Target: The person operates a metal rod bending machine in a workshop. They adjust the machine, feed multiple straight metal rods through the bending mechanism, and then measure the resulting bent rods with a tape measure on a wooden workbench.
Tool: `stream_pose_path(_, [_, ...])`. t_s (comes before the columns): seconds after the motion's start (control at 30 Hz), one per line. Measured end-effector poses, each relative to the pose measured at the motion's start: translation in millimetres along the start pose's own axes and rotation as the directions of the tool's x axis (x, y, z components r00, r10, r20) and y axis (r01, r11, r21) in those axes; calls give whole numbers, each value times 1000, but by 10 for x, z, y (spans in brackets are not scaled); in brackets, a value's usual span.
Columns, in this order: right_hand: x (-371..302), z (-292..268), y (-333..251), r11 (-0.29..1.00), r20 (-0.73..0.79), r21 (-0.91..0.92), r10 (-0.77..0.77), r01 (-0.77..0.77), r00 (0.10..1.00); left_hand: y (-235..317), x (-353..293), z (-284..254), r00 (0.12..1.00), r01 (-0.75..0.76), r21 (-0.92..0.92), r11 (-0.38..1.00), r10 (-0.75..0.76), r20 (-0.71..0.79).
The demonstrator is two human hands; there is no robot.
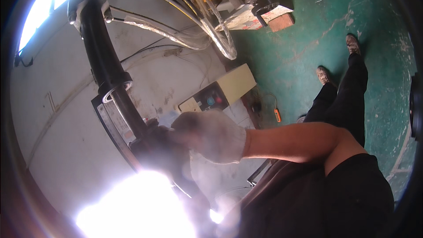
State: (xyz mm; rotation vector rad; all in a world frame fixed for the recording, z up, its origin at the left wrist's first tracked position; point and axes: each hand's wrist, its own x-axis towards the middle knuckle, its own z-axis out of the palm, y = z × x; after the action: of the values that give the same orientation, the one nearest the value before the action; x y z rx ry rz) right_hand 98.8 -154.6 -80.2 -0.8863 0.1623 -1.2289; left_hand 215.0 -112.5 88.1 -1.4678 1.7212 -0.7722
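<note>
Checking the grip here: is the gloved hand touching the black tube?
Cannot tell. In the head view the gloved hand reaches to the lower end of the black tube, but bright glare and dark blur hide where the two would meet.

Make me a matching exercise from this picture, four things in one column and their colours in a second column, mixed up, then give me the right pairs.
Things:
1. glove on the right hand
2. floor
3. long tube running from the top down toward the hand
4. box with buttons

Colours:
A. green
B. black
C. cream
D. white

Pairs: 1-D, 2-A, 3-B, 4-C
</note>
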Motion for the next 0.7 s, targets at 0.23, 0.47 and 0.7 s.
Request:
stream_pose_path(0.23, [-8,14,-67,995,25,-95,-25,27,999,25,-8,-29,1000,23,-5,1000,-23,-7])
stream_pose_path(0.47, [41,-105,-54,982,46,145,113,-118,993,73,-1,22,999,35,-91,995,-37,-23])
stream_pose_path(0.7, [10,-285,-119,821,109,486,281,-298,954,175,30,-147,805,-281,562,778,-128,580])
